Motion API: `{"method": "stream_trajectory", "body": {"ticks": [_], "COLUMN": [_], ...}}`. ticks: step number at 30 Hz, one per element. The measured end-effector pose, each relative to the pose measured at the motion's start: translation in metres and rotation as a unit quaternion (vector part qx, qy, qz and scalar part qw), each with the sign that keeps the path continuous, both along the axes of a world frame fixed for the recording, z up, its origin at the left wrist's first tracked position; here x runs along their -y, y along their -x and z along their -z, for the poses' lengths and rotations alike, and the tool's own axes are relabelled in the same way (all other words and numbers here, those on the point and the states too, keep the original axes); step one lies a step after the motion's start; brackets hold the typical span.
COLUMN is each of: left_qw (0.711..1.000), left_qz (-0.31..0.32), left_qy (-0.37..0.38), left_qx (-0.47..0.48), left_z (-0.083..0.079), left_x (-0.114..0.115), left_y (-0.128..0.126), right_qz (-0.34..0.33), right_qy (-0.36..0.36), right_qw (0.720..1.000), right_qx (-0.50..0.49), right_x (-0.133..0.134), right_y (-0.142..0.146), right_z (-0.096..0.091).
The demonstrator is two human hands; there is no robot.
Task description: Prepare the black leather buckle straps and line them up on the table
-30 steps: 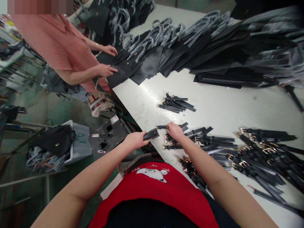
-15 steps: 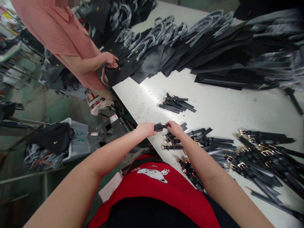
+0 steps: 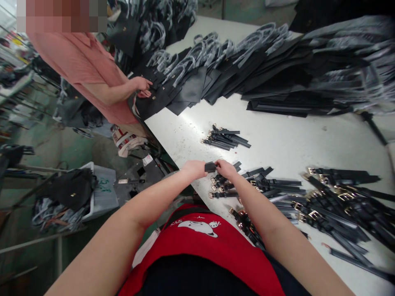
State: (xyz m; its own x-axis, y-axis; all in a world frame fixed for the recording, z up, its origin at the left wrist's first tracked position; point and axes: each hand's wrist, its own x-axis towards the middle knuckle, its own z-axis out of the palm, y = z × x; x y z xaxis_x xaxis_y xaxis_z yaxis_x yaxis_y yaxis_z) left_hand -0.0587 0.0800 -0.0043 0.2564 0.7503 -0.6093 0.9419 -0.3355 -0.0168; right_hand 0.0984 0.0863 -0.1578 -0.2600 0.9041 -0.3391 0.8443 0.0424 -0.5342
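Left hand (image 3: 194,169): fist closed around a black strap piece (image 3: 210,166), one flat length showing past the fingers.
Right hand (image 3: 226,169): fingertips pinched at the piece's other end; whether they hold that same piece or a second, narrower part meeting it, cannot tell.
Strap piece, place: between the two hands, by the near left edge of the white table (image 3: 274,137); contact with the tabletop not clear.
Strap piece, axis: long way runs side to side across the wearer, close to level, from left fist to right fingertips. Left end hidden in the fist, so which end is the tip can't be read.
Piece in hand, progress: mid-handling, by my judgement; not laid down.
Small bunch (image 3: 226,139): buckled straps just beyond the hands, buckles leftward, tails rightward; possibly the finished lot, unconfirmed.
Near spread (image 3: 277,181): more buckled straps under and beside the right forearm, tails mostly rightward; looks like work left over.
Right-hand heap (image 3: 345,201): larger, tangled, gold buckles toward the left; probably also left.
Far side: black panels (image 3: 193,88) with plastic-wrapped handles (image 3: 199,51), laid overlapping.
Co-worker: a hand (image 3: 142,84) at the panels' left end.
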Motion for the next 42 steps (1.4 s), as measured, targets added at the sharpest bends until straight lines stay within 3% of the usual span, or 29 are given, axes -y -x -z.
{"method": "stream_trajectory", "body": {"ticks": [5, 9, 12, 16, 23, 25, 27, 30, 35, 38, 42], "left_qw": [0.995, 0.994, 0.995, 0.994, 0.985, 0.982, 0.980, 0.978, 0.978, 0.976, 0.973], "left_qz": [-0.102, -0.106, -0.101, -0.100, -0.149, -0.159, -0.164, -0.170, -0.173, -0.182, -0.193], "left_qy": [-0.019, -0.025, -0.020, 0.002, -0.016, -0.020, -0.022, -0.025, -0.012, -0.007, -0.003], "left_qx": [0.007, 0.017, 0.017, 0.034, 0.086, 0.102, 0.113, 0.114, 0.119, 0.122, 0.124], "left_z": [-0.006, -0.011, -0.005, 0.004, 0.001, 0.000, -0.001, -0.002, -0.002, 0.004, 0.012], "left_x": [0.007, 0.028, 0.039, 0.037, 0.039, 0.044, 0.045, 0.040, 0.028, 0.029, 0.037], "left_y": [0.047, 0.081, 0.080, 0.071, 0.092, 0.097, 0.099, 0.096, 0.095, 0.103, 0.115], "right_qz": [-0.014, -0.035, -0.063, -0.081, -0.079, -0.100, -0.107, -0.084, -0.013, 0.007, -0.051], "right_qy": [0.010, 0.014, 0.020, 0.007, 0.016, 0.022, 0.004, -0.057, -0.097, -0.104, -0.092], "right_qw": [1.000, 0.999, 0.996, 0.990, 0.978, 0.976, 0.979, 0.986, 0.992, 0.991, 0.990], "right_qx": [-0.002, 0.028, 0.062, 0.113, 0.192, 0.193, 0.176, 0.132, 0.083, 0.083, 0.093], "right_x": [-0.003, -0.006, -0.010, -0.015, -0.009, -0.013, -0.025, -0.054, -0.092, -0.090, -0.062], "right_y": [-0.002, -0.001, 0.001, -0.008, -0.074, -0.081, -0.072, -0.033, 0.031, 0.038, 0.025], "right_z": [-0.001, -0.005, -0.011, -0.019, -0.030, -0.037, -0.042, -0.043, -0.024, -0.011, -0.004]}}
